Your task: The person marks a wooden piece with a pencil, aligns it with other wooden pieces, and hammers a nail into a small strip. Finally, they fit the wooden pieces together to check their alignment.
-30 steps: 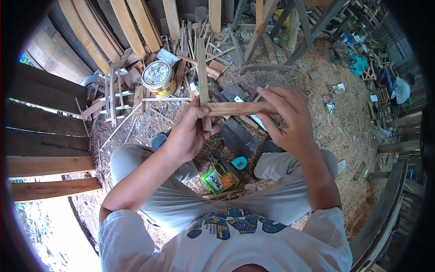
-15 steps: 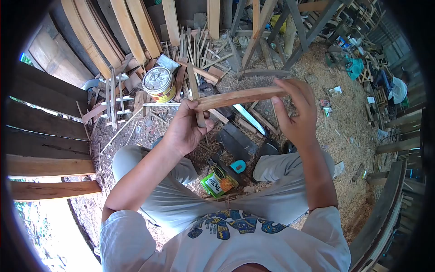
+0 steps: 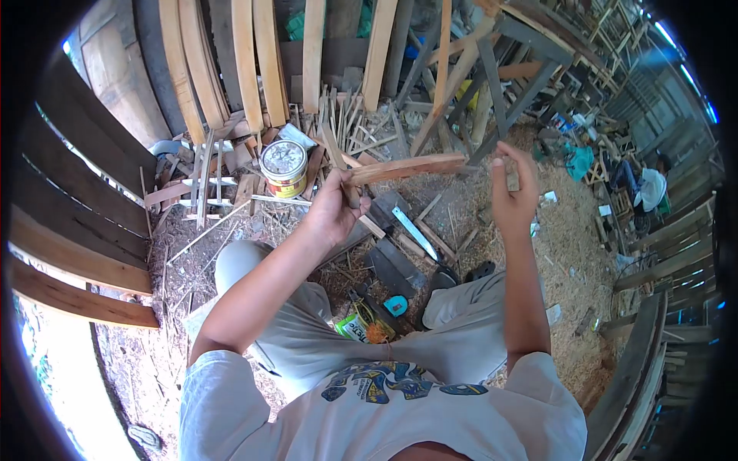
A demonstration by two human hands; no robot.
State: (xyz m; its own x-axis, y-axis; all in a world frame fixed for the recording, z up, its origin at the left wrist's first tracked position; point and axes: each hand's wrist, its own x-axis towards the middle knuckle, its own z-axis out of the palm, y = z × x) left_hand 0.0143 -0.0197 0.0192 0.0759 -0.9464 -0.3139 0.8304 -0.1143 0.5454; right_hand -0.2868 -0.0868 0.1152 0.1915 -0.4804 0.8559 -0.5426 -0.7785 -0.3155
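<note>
My left hand (image 3: 337, 209) is closed around the near end of a flat wooden strip (image 3: 407, 167), which points to the right above the floor. A thinner wooden slat (image 3: 332, 146) crosses the strip at that same grip. My right hand (image 3: 515, 196) is raised just past the strip's far end, not touching it, with thumb and forefinger apart. Below the strip, a handsaw (image 3: 413, 232) with a pale blade lies on the ground. A turquoise tape measure (image 3: 396, 306) and a green packet (image 3: 354, 328) lie between my legs.
A lidded paint bucket (image 3: 284, 169) stands at left among wood scraps. Long planks (image 3: 311, 58) lean at the back, near a wooden trestle (image 3: 461, 84). Sawdust (image 3: 576, 253) covers the ground at right. What looks like a seated person (image 3: 653, 188) is at far right.
My right hand has let go of the strip's far end and moved slightly away to the right. My left hand keeps its hold. The whole view has tilted up a little.
</note>
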